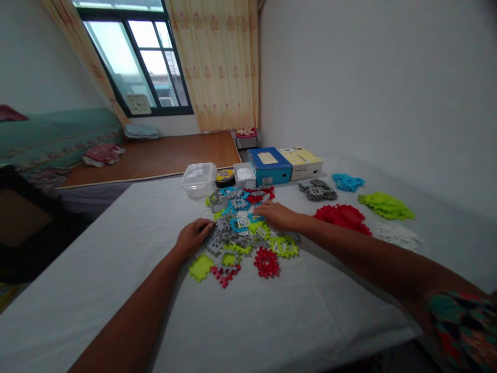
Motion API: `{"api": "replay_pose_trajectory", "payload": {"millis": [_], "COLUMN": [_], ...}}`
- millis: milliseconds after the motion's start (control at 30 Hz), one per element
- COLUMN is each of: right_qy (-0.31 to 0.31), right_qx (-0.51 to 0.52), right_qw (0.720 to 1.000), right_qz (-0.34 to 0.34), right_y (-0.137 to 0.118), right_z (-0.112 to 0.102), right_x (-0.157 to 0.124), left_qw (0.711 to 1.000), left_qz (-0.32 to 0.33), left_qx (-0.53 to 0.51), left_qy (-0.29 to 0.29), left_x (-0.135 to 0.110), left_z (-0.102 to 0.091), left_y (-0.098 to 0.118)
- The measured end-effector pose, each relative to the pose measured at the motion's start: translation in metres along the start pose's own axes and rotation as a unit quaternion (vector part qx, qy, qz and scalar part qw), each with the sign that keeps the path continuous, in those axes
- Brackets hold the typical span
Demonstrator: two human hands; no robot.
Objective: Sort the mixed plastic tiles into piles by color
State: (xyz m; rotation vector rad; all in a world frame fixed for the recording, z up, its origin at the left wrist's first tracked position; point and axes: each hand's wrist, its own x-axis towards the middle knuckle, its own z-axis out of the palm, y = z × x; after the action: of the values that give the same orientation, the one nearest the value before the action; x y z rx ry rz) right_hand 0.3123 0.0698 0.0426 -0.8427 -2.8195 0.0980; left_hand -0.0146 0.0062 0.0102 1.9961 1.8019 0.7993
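Centrally, a heap of multicoloured notched plastic tiles (233, 228) lies on white cloth (303, 311), the left hand (195, 237) at its nine o'clock edge, the right hand (277, 215) at two; whether fingers clamp any, I cannot tell. A red plastic pile (344, 216) sits at three.

Notched plastic pieces (201, 267) are lying mixed and by colour.
The mixed heap (236, 230) is showing overlapping grey, blue, lime, red and white; a red square (267, 255) is lying at its near edge. To the right, a grey pile (317, 191), blue pile (348, 182), red pile (342, 217), lime pile (386, 205) and white pile (399, 234) are sitting near one another.
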Motion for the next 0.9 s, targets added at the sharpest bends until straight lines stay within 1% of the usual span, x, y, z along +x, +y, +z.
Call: {"api": "replay_pose_trajectory", "payload": {"millis": [100, 167, 233, 300, 367, 433, 500, 533, 567, 667, 733, 800, 900], "right_qy": [-0.037, -0.040, -0.019, 0.018, 0.050, 0.056, 0.051, 0.052, 0.057, 0.090, 0.112, 0.134, 0.188], "right_qx": [-0.010, -0.003, 0.019, 0.075, 0.173, 0.285, 0.354, 0.361, 0.352, 0.285, 0.259, 0.256, 0.244], "right_qw": [0.999, 0.999, 1.000, 0.996, 0.979, 0.946, 0.914, 0.908, 0.911, 0.935, 0.942, 0.937, 0.912], "right_qz": [-0.008, -0.012, 0.012, 0.050, 0.094, 0.146, 0.193, 0.205, 0.208, 0.189, 0.180, 0.195, 0.271], "right_y": [0.001, 0.004, 0.006, 0.011, 0.017, 0.024, 0.029, 0.030, 0.030, 0.033, 0.041, 0.060, 0.102], "right_z": [0.002, 0.000, -0.002, -0.004, -0.004, -0.002, 0.000, 0.001, 0.000, -0.010, -0.021, -0.034, -0.055], "right_x": [0.006, 0.002, -0.006, -0.016, -0.026, -0.035, -0.043, -0.047, -0.051, -0.062, -0.071, -0.084, -0.110], "left_qw": [1.000, 1.000, 1.000, 1.000, 1.000, 1.000, 1.000, 1.000, 1.000, 1.000, 1.000, 1.000, 1.000], "left_qz": [0.007, 0.009, 0.007, 0.007, 0.005, 0.000, -0.001, 0.000, 0.001, -0.007, -0.016, -0.019, -0.018], "left_qx": [-0.013, -0.017, -0.018, -0.018, -0.016, -0.012, -0.007, -0.005, -0.003, -0.003, -0.003, 0.001, 0.013], "left_qy": [0.002, 0.002, 0.000, 0.001, 0.004, 0.006, 0.004, 0.003, 0.003, 0.004, 0.007, 0.006, 0.001], "left_x": [0.000, 0.001, 0.002, 0.002, 0.003, 0.004, 0.004, 0.003, 0.003, 0.002, 0.001, 0.002, 0.003], "left_z": [0.000, 0.001, 0.002, 0.002, 0.002, 0.002, 0.000, 0.000, -0.001, -0.003, -0.004, -0.004, -0.005], "left_y": [-0.001, -0.002, -0.003, -0.004, -0.005, -0.006, -0.005, -0.004, -0.003, 0.000, 0.001, 0.001, -0.001]}}
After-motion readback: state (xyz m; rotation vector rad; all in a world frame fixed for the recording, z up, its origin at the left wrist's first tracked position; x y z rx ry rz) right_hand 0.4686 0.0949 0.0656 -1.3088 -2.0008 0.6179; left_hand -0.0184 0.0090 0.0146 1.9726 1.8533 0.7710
